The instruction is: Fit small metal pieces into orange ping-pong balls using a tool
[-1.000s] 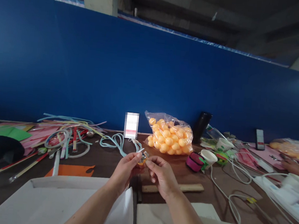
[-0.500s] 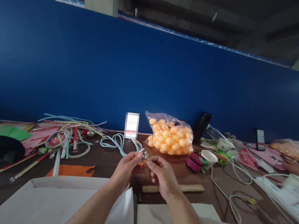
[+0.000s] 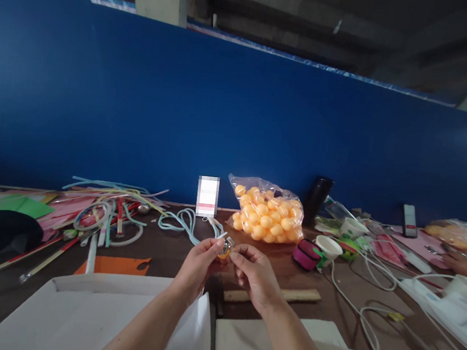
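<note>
Between my two hands, above the dark tabletop, is a small shiny silver piece with an orange part [image 3: 225, 247]. My left hand [image 3: 199, 265] pinches it from the left between thumb and fingers. From the right, the thumb and forefinger of my right hand [image 3: 255, 273] are pressed together at its orange edge. The fingertips cover much of the piece, so its exact kind is unclear. Just beyond the hands lies a coil of pale blue tubing [image 3: 185, 222]. A flat wooden stick [image 3: 298, 295] lies beneath my right hand.
A clear bag of orange balls [image 3: 268, 217] stands behind, near a magenta pouch [image 3: 306, 254] and a paper cup [image 3: 328, 247]. White cables and a power strip [image 3: 444, 305] lie right. Tubes and coloured paper [image 3: 15, 206] are left; a white box [image 3: 100, 316] is in front.
Both hands keep their grip on the small piece, which seems turned very slightly. The whole view has shifted a little; nothing else has visibly moved.
</note>
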Available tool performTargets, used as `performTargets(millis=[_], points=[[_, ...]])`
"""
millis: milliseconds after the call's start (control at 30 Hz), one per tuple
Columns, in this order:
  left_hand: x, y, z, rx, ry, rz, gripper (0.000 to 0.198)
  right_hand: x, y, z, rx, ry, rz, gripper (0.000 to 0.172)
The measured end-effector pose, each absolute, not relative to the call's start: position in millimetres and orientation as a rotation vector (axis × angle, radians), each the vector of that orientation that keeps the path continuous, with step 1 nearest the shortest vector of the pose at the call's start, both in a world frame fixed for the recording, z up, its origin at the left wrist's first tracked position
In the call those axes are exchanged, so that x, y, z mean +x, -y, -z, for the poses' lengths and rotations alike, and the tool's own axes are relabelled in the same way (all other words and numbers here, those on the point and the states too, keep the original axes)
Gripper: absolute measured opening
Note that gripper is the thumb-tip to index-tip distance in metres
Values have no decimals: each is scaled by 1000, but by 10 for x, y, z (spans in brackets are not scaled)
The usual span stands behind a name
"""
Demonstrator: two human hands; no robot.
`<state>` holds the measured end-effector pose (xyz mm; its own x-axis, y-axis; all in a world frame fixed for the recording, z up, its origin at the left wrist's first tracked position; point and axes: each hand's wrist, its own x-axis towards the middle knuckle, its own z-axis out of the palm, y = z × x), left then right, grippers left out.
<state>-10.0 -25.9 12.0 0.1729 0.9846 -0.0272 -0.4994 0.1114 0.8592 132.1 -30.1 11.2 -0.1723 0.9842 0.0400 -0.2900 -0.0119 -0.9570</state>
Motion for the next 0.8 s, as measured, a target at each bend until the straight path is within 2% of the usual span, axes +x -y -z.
performTargets(millis=[800], points=[[-106, 279, -150, 829, -646, -1262, 31, 1311, 326, -137, -812, 1064, -1494, 24]])
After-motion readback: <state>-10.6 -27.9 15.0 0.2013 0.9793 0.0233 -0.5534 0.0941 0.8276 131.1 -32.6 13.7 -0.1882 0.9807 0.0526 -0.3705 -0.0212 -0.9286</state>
